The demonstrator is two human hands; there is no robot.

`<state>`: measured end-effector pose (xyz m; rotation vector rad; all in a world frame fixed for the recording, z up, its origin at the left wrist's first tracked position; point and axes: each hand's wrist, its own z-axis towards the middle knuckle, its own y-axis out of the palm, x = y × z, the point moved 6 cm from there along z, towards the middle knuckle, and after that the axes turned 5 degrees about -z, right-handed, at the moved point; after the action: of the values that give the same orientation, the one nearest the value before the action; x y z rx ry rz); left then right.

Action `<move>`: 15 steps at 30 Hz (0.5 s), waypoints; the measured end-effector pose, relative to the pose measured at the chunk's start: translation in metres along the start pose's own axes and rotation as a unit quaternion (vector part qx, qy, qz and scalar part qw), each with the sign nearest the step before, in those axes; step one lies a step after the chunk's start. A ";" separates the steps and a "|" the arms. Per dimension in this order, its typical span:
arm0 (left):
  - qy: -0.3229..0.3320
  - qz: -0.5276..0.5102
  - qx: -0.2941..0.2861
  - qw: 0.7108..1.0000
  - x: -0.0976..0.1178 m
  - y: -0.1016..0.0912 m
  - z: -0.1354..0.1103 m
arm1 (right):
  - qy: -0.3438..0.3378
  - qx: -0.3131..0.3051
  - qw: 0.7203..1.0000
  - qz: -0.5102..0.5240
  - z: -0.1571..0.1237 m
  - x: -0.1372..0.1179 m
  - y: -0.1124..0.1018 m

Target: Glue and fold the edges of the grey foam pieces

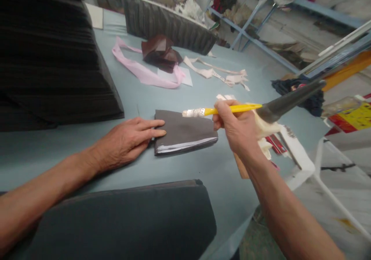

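Observation:
A small stack of dark grey fabric pieces point(185, 132) lies on the pale blue table point(203, 93). My left hand point(127, 142) rests flat beside it, fingers stretched out, fingertips pressing the stack's left edge. My right hand point(237, 126) is closed round the yellow handle of a brush point(232, 110). Its whitish bristle tip point(189, 113) hovers just above the stack's top edge. A dark grey cone-shaped piece point(290, 101) sticks out to the right behind that hand; what it belongs to is unclear.
A tall pile of black fabric point(52, 59) stands at the left. A dark grey pile point(130, 221) lies near me. Pink ribbon point(139, 70), maroon cloth point(159, 51) and cream strips point(217, 72) lie further back. Blue metal shelving point(255, 28) stands beyond the table.

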<state>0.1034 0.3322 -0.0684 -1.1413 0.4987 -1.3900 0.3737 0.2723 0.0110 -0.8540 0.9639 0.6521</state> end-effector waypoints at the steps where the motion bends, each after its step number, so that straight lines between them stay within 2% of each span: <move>1: -0.003 0.001 -0.004 1.000 0.001 0.000 0.000 | 0.004 -0.021 1.000 0.002 0.004 0.000 0.012; 5: -0.011 0.007 -0.012 1.000 0.003 -0.002 0.001 | 0.007 -0.081 0.997 0.008 0.014 0.000 0.053; 8: -0.006 0.014 -0.013 1.000 0.004 -0.002 0.002 | -0.010 -0.106 0.994 0.005 0.020 0.000 0.074; 11: -0.002 0.014 -0.013 1.000 0.004 -0.001 0.001 | -0.019 -0.124 0.992 0.008 0.025 0.001 0.086; 15: 0.003 0.013 -0.010 1.000 0.005 -0.001 0.001 | -0.019 -0.135 0.990 0.020 0.029 0.004 0.092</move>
<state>0.1043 0.3283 -0.0658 -1.1423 0.5318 -1.3692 0.3153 0.3445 -0.0135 -1.0592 0.8717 0.8426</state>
